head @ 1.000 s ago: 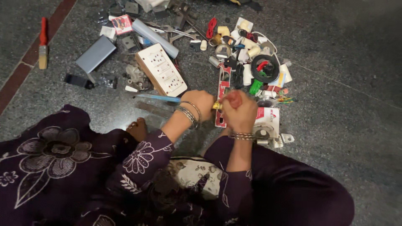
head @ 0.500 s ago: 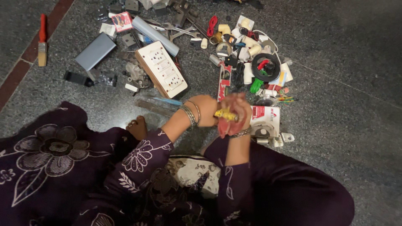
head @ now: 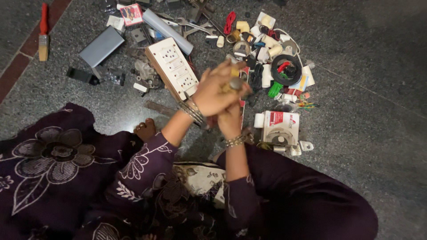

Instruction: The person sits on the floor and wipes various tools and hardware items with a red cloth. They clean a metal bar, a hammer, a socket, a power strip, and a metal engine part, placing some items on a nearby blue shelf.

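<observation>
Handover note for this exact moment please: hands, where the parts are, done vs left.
Left hand is closed over the right hand, both gripping a small yellowish part above the red strip; what the part is cannot be told. The white switchboard lies just left on the floor, the white box to the right. Done: part picked up. Left: whatever fitting remains is not visible.

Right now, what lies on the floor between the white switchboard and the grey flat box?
In the head view, small loose parts lie between the switchboard and the grey box: a greyish metal fitting and a small white piece.
</observation>
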